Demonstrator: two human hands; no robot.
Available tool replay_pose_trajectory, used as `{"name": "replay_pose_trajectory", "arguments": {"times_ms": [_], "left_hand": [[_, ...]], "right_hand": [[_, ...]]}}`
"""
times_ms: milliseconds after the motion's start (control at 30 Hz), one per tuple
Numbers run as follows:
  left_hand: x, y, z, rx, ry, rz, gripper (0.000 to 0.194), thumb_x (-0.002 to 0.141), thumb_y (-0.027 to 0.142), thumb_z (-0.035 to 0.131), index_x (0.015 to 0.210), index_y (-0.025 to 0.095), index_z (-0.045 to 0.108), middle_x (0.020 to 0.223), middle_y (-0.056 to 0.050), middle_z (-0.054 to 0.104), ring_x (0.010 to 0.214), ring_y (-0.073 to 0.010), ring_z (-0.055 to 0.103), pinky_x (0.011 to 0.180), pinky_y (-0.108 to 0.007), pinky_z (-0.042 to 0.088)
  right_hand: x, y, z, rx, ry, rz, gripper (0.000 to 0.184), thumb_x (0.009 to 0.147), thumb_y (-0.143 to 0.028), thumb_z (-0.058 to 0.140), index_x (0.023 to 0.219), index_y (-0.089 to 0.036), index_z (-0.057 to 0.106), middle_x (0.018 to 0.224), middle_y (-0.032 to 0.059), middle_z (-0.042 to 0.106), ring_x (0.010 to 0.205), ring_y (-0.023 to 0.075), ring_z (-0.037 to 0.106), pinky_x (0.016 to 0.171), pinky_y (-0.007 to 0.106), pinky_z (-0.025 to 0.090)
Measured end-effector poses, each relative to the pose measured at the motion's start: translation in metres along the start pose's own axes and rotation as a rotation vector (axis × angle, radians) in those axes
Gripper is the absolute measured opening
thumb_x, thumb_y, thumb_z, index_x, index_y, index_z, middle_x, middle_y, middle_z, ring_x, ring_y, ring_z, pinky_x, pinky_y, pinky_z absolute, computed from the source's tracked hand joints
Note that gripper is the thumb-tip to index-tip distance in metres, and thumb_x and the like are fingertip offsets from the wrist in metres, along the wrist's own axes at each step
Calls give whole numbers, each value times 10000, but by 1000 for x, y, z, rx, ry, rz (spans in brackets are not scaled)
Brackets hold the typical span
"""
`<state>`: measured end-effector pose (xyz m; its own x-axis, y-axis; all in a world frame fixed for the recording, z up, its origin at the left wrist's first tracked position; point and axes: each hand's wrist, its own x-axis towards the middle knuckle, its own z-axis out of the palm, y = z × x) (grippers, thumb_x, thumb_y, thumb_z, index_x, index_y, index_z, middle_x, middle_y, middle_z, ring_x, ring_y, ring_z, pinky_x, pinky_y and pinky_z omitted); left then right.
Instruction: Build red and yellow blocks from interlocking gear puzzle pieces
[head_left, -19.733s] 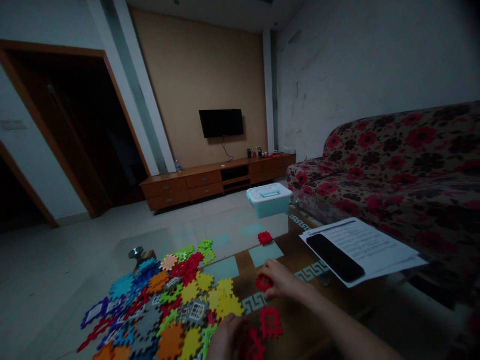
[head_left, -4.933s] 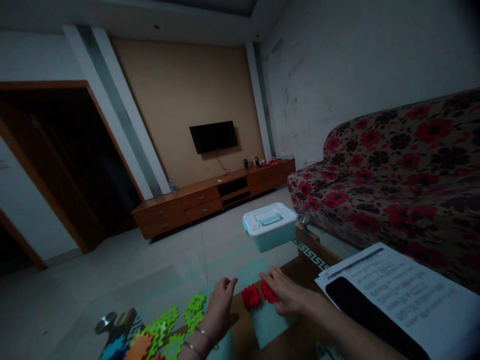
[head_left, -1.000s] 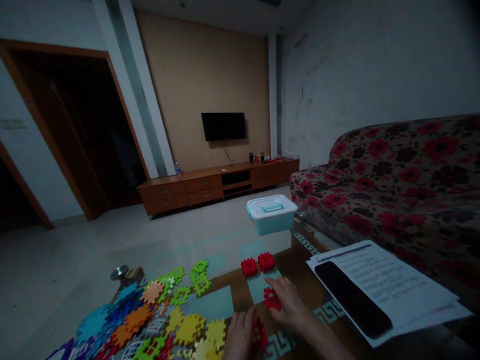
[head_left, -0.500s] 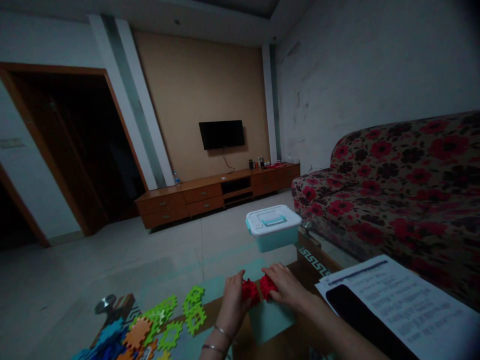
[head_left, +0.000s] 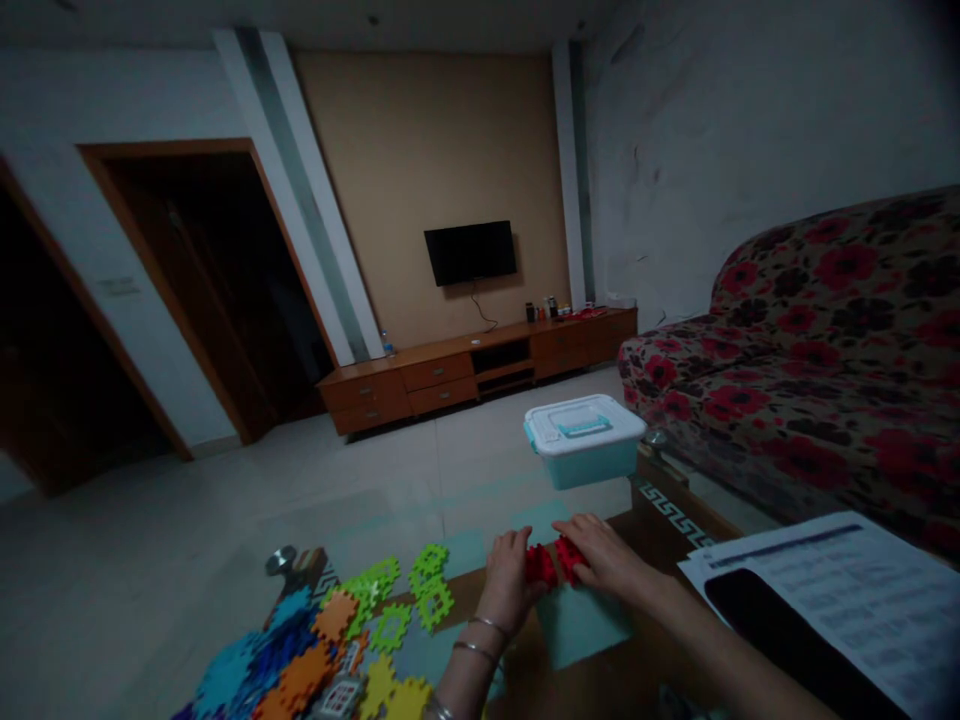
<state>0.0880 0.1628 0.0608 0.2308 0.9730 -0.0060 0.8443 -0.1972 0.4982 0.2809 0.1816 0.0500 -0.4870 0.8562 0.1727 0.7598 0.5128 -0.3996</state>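
My left hand [head_left: 507, 580], with bangles on the wrist, is closed around red notched plastic building pieces [head_left: 540, 566]. Just to its right, my right hand [head_left: 600, 556] grips more red building pieces [head_left: 568, 558]. A narrow gap shows between the two red groups, held low over the glass table [head_left: 585, 625]. Left of my hands lie loose lime-green square frame pieces [head_left: 391, 627]. Farther left is a heap of orange pieces [head_left: 306, 676], blue pieces [head_left: 229, 672] and yellow pieces [head_left: 379, 683] with toothed edges.
A lidded turquoise and white storage box [head_left: 585, 440] stands at the table's far end. Printed papers [head_left: 840, 590] and a black flat object [head_left: 780, 635] lie at right. Beyond are a floral sofa [head_left: 810, 370], a low wooden cabinet [head_left: 442, 375] and a wall television [head_left: 471, 253].
The whole view has swung left, so everything sits farther right and more of the coloured heap shows. Both hands still hold the red pieces, with a gap between them.
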Motion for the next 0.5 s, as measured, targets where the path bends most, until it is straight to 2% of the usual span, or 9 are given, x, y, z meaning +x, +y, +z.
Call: {"name": "replay_pose_trajectory", "arguments": {"times_ms": [167, 267, 367, 500], "left_hand": [[-41, 9, -13, -45, 77, -41, 783, 644, 127, 735, 1366, 155, 434, 1372, -121, 467, 1257, -267, 380, 1064, -338, 280], [-81, 7, -25, -75, 130, -76, 692, 679, 139, 688, 1335, 187, 473, 1369, -100, 472, 1264, -249, 381, 1079, -331, 269], [-126, -11, -39, -86, 235, -176, 589, 722, 121, 578, 1302, 189, 503, 1349, -90, 491, 1261, -241, 398, 1086, -348, 271], [-179, -69, -59, 85, 410, -448, 487, 786, 77, 471, 1264, 142, 535, 1342, -114, 511, 1283, -241, 405, 1071, -350, 298]], "right_hand": [[-1, 13, 12, -4, 43, -23, 555, 728, -79, 513, 1276, -156, 563, 1186, 155, 603, 1142, 275, 515, 970, 372, 365], [-4, 1, 22, 14, 81, -51, 518, 752, -111, 516, 1266, -156, 569, 1197, 156, 596, 1127, 275, 524, 966, 385, 382], [-14, -38, 37, 66, 80, -118, 512, 749, -93, 493, 1245, -181, 582, 1189, 136, 601, 1111, 270, 531, 956, 393, 396], [-26, -119, 65, 119, -31, -195, 519, 689, -27, 489, 1155, -200, 636, 1154, 112, 622, 1084, 265, 541, 922, 378, 407]]}}
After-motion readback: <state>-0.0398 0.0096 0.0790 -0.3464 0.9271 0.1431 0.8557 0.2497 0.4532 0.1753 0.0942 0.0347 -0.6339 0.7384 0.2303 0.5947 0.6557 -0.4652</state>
